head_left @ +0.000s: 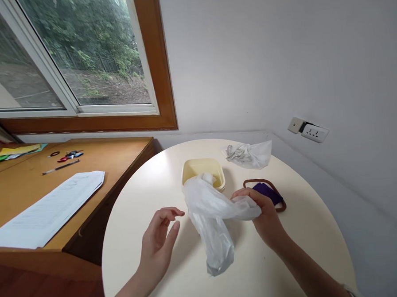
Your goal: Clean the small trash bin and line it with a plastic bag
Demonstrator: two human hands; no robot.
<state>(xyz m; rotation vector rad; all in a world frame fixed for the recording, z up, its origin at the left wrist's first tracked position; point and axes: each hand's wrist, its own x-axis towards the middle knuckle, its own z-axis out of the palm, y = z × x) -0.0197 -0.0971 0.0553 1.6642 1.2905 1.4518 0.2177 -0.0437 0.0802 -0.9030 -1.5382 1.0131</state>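
Bag of thin white plastic (210, 205), lower centre, pinched by right hand (267, 218), left hand (157, 241) half-curled, empty, could drag pale-yellow rectangular tub (199, 167) if tugged while snagged.

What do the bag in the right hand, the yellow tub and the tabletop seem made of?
White bag: probably thin plastic film, slightly shiny; it is translucent and crinkled.
Yellow tub: likely moulded plastic, smooth, with rounded corners.
Tabletop: perhaps laminate or painted board, smooth, with a soft sheen toward its far side.
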